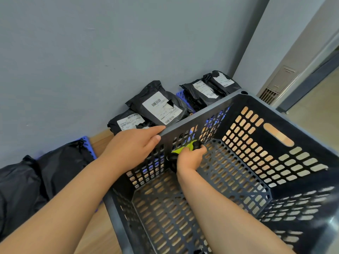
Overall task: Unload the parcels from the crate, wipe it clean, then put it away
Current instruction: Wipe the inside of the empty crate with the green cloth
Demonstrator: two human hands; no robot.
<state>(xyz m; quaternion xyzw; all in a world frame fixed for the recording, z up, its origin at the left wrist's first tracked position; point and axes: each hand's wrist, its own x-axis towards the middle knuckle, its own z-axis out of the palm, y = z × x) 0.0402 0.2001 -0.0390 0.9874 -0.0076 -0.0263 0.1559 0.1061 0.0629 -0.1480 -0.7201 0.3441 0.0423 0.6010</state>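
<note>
The left hand [134, 146] clamps the crate [201, 112] rim to steady it while the right hand [190, 159], grip closed round a cloth [185, 148], wipes inside.

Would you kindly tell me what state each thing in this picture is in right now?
crate: unloaded, no parcels seen inside.
parcels: out of the crate, lying by the room wall.
cloth: bunched, pressed to the crate's inner side.
left hand: grips the crate's rim.
right hand: inside the crate, holds the cloth.
</note>
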